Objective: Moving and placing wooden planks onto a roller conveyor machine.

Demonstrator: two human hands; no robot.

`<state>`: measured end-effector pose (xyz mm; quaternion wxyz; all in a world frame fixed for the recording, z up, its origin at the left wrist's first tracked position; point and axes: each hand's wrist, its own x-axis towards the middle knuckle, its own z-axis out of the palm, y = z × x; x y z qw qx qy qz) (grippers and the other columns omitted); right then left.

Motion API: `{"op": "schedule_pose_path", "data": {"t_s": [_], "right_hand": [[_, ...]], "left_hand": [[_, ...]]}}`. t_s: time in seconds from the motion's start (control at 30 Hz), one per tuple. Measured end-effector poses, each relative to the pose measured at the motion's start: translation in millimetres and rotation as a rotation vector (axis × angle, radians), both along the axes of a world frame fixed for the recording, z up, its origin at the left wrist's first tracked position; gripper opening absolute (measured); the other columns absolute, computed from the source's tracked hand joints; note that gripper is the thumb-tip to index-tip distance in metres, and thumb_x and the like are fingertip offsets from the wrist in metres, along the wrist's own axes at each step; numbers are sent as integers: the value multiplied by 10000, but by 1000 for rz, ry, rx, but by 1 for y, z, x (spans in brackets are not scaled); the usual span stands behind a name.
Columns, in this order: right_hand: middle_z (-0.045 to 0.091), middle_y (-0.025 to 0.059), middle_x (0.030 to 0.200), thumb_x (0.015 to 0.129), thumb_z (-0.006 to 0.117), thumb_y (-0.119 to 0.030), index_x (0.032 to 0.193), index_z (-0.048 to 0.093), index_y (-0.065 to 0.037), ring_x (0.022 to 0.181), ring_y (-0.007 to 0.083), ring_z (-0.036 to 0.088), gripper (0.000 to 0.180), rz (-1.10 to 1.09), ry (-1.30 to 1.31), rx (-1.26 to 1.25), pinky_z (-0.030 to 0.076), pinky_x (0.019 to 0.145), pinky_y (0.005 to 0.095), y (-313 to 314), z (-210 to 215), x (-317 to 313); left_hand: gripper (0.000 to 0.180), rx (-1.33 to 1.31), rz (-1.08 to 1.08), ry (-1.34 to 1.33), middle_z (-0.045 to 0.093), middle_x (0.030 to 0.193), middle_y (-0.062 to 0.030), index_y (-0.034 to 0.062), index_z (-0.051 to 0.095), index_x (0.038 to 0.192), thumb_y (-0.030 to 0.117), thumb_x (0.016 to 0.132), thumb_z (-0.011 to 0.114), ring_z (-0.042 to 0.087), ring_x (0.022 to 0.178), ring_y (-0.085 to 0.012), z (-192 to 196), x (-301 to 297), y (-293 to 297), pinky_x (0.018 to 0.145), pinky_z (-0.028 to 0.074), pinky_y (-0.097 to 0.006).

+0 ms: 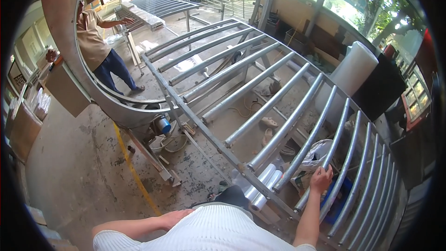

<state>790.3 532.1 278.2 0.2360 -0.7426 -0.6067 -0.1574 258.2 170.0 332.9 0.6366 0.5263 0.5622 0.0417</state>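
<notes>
A long metal roller rack [223,145] stretches across the view in front of me, its grey tubes set crosswise between two side rails. My right hand [321,180] is on one of the metal tubes [335,146] at the rack's near right part, its fingers curled over it. My left hand [179,216] lies against my waist, with its fingers hidden by my white shirt. Below the near rail are clear film rolls [265,187], next to my legs. Under the tubes by my right hand sit a white sack [318,153] and a blue crate [341,200].
A big metal ring [104,97] stands upright at the left, a cardboard-coloured box [67,88] beside it. Beyond it a person [104,42] reaches toward a second rack [162,4]. A large white roll [357,65] stands at the right. A yellow line [132,167] crosses the floor.
</notes>
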Motion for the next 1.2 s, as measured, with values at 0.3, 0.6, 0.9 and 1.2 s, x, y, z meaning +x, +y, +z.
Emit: {"op": "schedule_pose_path", "data": {"t_s": [0.3,0.6,0.9,1.2], "right_hand": [[677,146,1448,924,637,-240,888,830,-38,1397,356,570,281,20,17,-38,485,1099,529,2,-9,7],[698,174,1378,825,656,-187,771,785,1,1383,386,576,234,161,53,11,470,1107,546,0,8,-5],[763,182,1050,809,631,-177,757,766,19,1088,394,684,244,514,233,-112,494,1050,504,-1,-30,-45],[683,194,978,1060,630,-274,1047,638,11,964,409,666,285,521,575,-53,516,895,493,11,-20,-47]], "left_hand": [[822,79,4,34,384,1722,-205,88,327,1687,535,1041,567,400,1575,-375,-8,5,-16,1291,337,-486],[811,123,133,86,417,1699,-211,83,324,1686,484,1033,591,446,1541,-382,-3,24,-36,1272,364,-482],[821,188,175,126,389,1718,-185,127,299,1699,472,1024,613,441,1544,-378,-20,66,-80,1273,364,-477],[802,96,372,136,445,1676,-186,128,293,1690,471,1038,609,486,1500,-396,-22,174,-131,1246,390,-480]]}}
